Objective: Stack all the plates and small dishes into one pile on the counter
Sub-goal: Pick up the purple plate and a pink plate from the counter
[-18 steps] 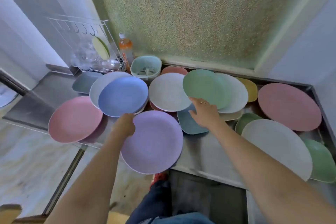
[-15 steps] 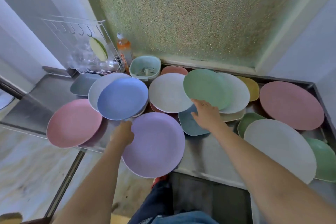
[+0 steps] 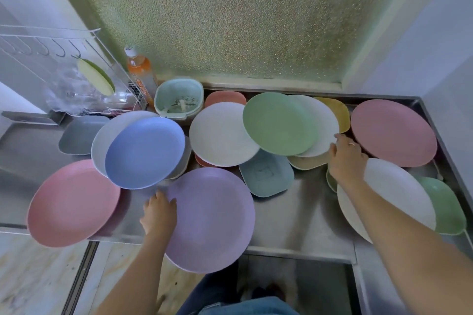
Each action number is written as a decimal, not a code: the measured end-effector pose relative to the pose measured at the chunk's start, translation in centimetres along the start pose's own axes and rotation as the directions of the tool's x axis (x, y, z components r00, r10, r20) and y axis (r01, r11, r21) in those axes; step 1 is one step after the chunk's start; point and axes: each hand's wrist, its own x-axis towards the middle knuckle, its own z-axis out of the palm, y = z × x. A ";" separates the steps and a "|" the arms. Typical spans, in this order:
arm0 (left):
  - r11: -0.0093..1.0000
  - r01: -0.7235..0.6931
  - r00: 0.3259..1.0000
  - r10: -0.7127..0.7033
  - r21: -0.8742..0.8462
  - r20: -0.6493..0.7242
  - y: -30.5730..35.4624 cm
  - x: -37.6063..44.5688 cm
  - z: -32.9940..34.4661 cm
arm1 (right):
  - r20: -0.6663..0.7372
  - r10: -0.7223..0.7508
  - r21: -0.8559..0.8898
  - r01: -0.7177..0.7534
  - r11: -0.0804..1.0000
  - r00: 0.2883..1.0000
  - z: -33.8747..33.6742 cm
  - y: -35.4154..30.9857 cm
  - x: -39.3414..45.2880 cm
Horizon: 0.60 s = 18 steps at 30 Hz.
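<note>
Many coloured plates lie spread over the steel counter [image 3: 302, 215]. My left hand [image 3: 159, 213] grips the left rim of a big purple plate [image 3: 212, 220] that overhangs the counter's front edge. My right hand [image 3: 345, 158] touches the right rim of a white plate [image 3: 322, 128], which lies under a green plate [image 3: 279, 123]. Between my hands sit a white plate [image 3: 220, 135] and a square teal dish [image 3: 266, 174]. At the left are a blue plate [image 3: 144, 152] and a pink plate [image 3: 73, 203]. At the right are a pink plate [image 3: 393, 132], a white plate [image 3: 394, 192] and a green dish [image 3: 444, 204].
A pale green basket [image 3: 179, 98] and an orange bottle [image 3: 140, 74] stand at the back wall. A wire drying rack [image 3: 64, 71] sits at the back left, with a grey dish [image 3: 79, 134] before it. A yellow dish [image 3: 335, 112] and a red dish [image 3: 225, 97] lie behind the plates.
My right hand has moved right, from the teal dish to the right rim of the white plate under the green one. My left hand stays on the purple plate.
</note>
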 end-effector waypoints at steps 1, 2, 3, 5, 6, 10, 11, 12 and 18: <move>1.000 -0.002 1.000 0.002 -0.002 0.002 -0.2 0.4 0.2 | 0.010 0.051 -0.017 -0.051 0.999 0.999 -0.1 1.1 0.7; 1.000 -0.006 1.000 0.005 -0.022 -0.005 -0.4 0.8 0.4 | 0.030 0.094 -0.033 -0.093 0.995 0.995 -0.1 2.1 1.3; 0.999 -0.004 1.000 0.004 -0.047 -0.010 -0.6 1.2 0.6 | 0.055 0.133 -0.051 -0.130 0.990 0.990 0.0 2.9 2.0; 0.998 -0.002 1.000 0.001 -0.068 -0.011 -0.8 1.9 1.0 | 0.096 0.183 -0.086 -0.175 0.981 0.978 0.5 4.3 3.1; 0.998 -0.009 1.000 0.008 -0.064 -0.015 -0.9 2.2 1.1 | 0.115 0.197 -0.099 -0.186 0.977 0.974 0.8 4.8 3.5; 0.998 -0.009 0.999 0.006 -0.062 -0.039 -0.7 2.4 1.7 | 0.174 0.195 -0.160 -0.168 0.973 0.965 2.0 6.0 4.5; 0.998 -0.008 0.999 0.005 -0.067 -0.041 -0.6 2.3 1.8 | 0.176 0.179 -0.179 -0.147 0.973 0.968 2.3 6.1 4.7; 0.998 -0.006 0.999 0.004 -0.068 -0.040 -0.6 2.3 1.7 | 0.176 0.169 -0.194 -0.134 0.972 0.970 2.5 6.3 4.8; 0.998 -0.013 1.000 0.011 -0.059 -0.028 -0.4 2.2 1.5 | 0.237 0.264 -0.224 -0.212 0.951 0.935 3.2 6.5 6.1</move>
